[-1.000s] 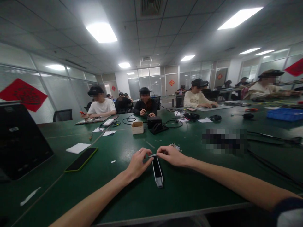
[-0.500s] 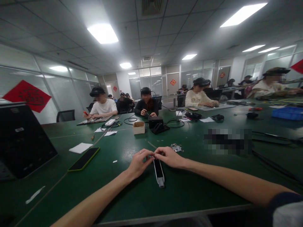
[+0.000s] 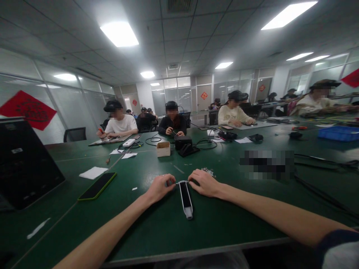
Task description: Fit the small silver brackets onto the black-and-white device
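Note:
A long, slim device (image 3: 185, 198) with a white rim, a black middle and a grey tapered near end lies on the green table. My left hand (image 3: 162, 186) is at the left of its far end, with thumb and fingers pinched together. On the other side, my right hand (image 3: 203, 183) has its fingers curled in a pinch by the far right corner. A thin pale line runs across the far end between the fingertips; what they hold is too small to make out. Small metal parts (image 3: 208, 172) lie behind my right hand, partly hidden by it.
A phone with a green edge (image 3: 97, 186) and white paper (image 3: 93, 173) lie left, near a black HP computer case (image 3: 30, 168). Ahead are a small cardboard box (image 3: 163, 149) and a black device (image 3: 183, 144). A blue tray (image 3: 338, 133) stands right. Several people work across the table.
My hands have moved apart, from close together over the device's far end to either side of it, uncovering that end. The whole view has shifted slightly.

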A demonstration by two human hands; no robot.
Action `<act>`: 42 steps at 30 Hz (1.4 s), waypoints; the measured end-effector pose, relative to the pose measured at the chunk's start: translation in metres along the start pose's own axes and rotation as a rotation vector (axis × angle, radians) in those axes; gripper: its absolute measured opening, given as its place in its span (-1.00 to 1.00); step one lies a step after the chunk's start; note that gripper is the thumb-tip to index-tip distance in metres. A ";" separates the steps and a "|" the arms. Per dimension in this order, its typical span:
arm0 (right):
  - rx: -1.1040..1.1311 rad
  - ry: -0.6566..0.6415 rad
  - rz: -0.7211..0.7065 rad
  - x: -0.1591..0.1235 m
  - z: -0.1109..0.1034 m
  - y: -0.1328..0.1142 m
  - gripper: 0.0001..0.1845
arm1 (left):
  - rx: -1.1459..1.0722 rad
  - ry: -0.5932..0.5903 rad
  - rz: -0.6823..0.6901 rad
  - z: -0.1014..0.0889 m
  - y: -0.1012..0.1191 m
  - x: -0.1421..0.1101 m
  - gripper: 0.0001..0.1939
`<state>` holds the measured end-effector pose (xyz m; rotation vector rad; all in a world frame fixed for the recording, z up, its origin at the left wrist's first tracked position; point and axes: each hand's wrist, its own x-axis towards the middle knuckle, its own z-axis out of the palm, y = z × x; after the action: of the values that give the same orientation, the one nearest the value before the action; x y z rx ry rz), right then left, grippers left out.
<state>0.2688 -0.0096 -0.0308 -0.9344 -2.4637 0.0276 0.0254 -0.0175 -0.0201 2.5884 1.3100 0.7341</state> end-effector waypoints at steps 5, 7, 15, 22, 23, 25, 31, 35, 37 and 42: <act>0.041 -0.018 0.024 0.000 0.000 0.001 -0.80 | 0.013 -0.035 -0.067 -0.003 0.005 0.000 -0.90; 0.051 -0.017 0.026 0.000 0.000 0.001 -0.81 | 0.004 -0.031 -0.081 -0.003 0.005 0.000 -0.90; 0.069 -0.029 0.049 0.001 -0.001 0.000 -0.82 | -0.008 -0.045 -0.097 -0.001 0.001 0.001 -0.89; 0.073 -0.021 0.046 0.001 -0.001 0.001 -0.83 | -0.056 -0.031 -0.112 -0.001 0.007 0.001 -0.88; 0.071 -0.016 0.043 0.001 -0.001 0.001 -0.84 | -0.061 -0.032 -0.117 -0.002 0.007 0.001 -0.88; 0.074 -0.007 0.039 0.001 0.000 0.001 -0.84 | -0.070 -0.033 -0.125 -0.002 0.008 0.001 -0.88; 0.079 -0.008 0.037 0.001 0.001 0.003 -0.84 | -0.113 -0.016 -0.164 0.001 0.010 0.001 -0.89; 0.087 -0.015 0.043 0.000 0.000 0.002 -0.84 | -0.167 -0.002 -0.179 0.002 0.010 0.002 -0.90; 0.083 -0.014 0.043 0.000 0.000 0.002 -0.84 | -0.185 -0.004 -0.182 0.002 0.010 0.002 -0.90; 0.087 -0.018 0.040 0.001 0.000 0.003 -0.84 | -0.195 0.004 -0.190 0.002 0.009 0.003 -0.91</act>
<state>0.2700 -0.0072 -0.0313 -0.9491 -2.4391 0.1558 0.0344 -0.0199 -0.0176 2.2757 1.3865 0.7900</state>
